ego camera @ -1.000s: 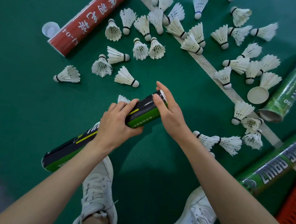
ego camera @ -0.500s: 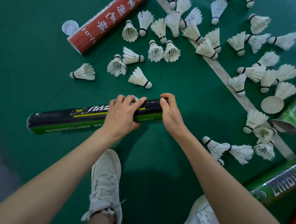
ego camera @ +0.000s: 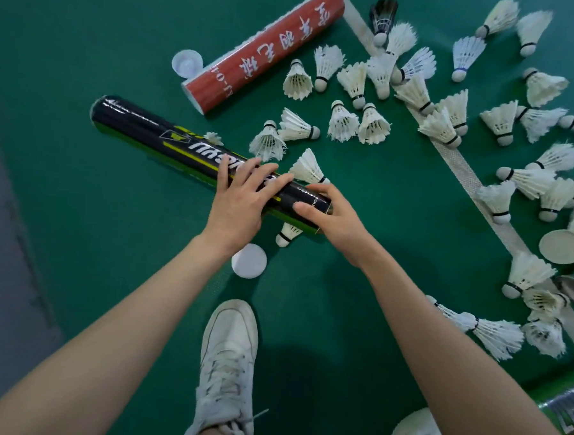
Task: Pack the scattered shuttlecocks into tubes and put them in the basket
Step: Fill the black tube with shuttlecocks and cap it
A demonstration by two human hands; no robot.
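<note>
The green floor [ego camera: 71, 56] has a fine matte grain, with a greyer strip along its left edge. A glossy black tube [ego camera: 157, 137] with yellow stripes and print runs diagonally from upper left down to the middle. Whether it rests on the floor or hangs just above it cannot be told. A tuft of feathers [ego camera: 213, 137] shows over its far side, the rest hidden. A translucent cap [ego camera: 186, 63] lies at the mouth of a red tube [ego camera: 264, 50] printed with white characters.

The left hand [ego camera: 243, 198] lies flat on the black tube, fingers straight and spread. Below its wrist sits a round white lid [ego camera: 249, 260]. The right hand [ego camera: 332, 216] grips the tube's near end, thumb on the near side and fingers curled over the far side, covering the mouth. A shuttlecock [ego camera: 286, 234] pokes out from under that end, its skirt hidden.

Loose white shuttlecocks [ego camera: 344, 120], feathered cones with rounded cork tips, litter the floor to the right, across a woven white line [ego camera: 461, 163]. A cream disc-shaped lid [ego camera: 562, 246] lies among them. A green tube [ego camera: 568, 411] is cut off at the lower right corner.
</note>
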